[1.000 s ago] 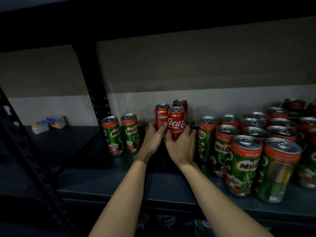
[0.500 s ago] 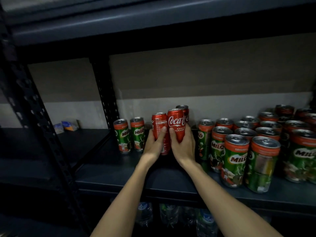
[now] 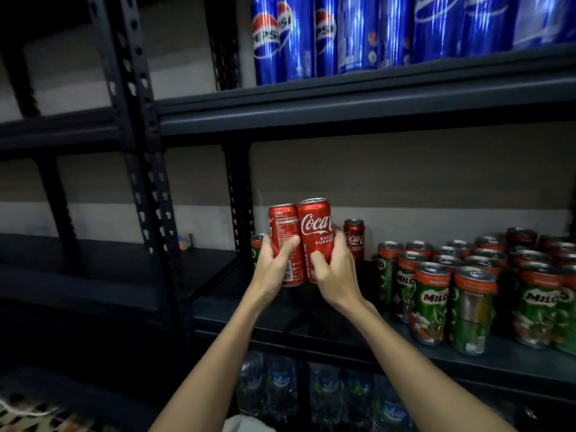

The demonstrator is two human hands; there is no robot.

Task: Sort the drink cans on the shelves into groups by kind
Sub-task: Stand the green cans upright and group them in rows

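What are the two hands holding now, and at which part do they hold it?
The left hand grips one Coke can and the right hand grips another, each around the lower half of the can's body.

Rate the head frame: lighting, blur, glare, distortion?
Head view: dim overall, deep shadow at left and under the shelf; Pepsi cans smeared by motion blur, with streaky glare; Coca-Cola cans in both hands sharp enough to read; Milo cans legible; wide-angle bending of the rack post.
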